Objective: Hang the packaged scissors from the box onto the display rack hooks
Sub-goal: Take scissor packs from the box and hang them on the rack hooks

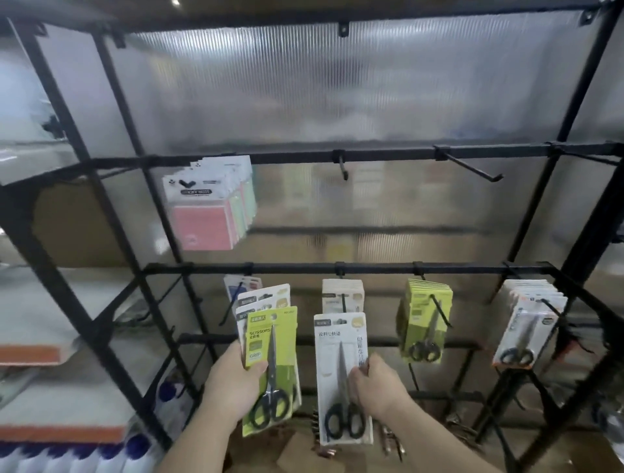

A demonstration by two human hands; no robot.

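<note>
Black metal display rack (388, 156) is filling the view, its crossbars running edge to edge. Behind it a translucent ribbed panel (337, 84) is letting pale light through; shapes beyond are showing only as blurs. A ceiling light (175, 2) is shining at the top edge, left of centre. Past the rack's left edge a brown cardboard sheet (77, 219) is standing. Below it, white slabs with orange edges (30, 354) are lying one under another. Blue-capped white bottles (135, 445) are lining the bottom left corner. Brown cardboard (297, 452) is lying under the rack's lower edge.
</note>
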